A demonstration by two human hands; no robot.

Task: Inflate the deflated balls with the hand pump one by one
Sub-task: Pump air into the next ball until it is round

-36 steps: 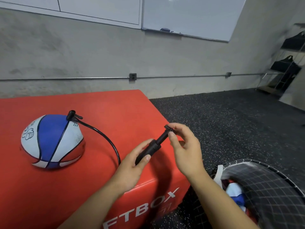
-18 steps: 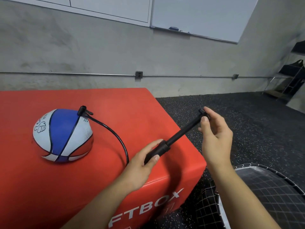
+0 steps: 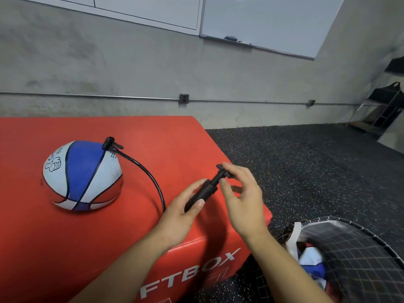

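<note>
Gripping the pump (image 3: 202, 192) barrel, left hand (image 3: 179, 217) has its fingers wrapped round it over the red box (image 3: 153, 136) corner. Right hand (image 3: 242, 204) pinches the T-handle, plunger nearly all in. Hose (image 3: 150, 178) curves left to the ball (image 3: 82, 174) sitting on the box. Mesh bag (image 3: 349, 254) on the floor, bottom right.

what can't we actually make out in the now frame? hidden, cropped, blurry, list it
- Head view: pump barrel, lower end covered by the left hand.
- Hose, its join to the pump hidden behind the left hand.
- Pump handle, partly wrapped by the right hand.
- Mesh basket, cut off by the right and bottom edges; contents behind the netting, count unreadable.
- Ball print too small to read.
- Red box lettering cropped.
</note>
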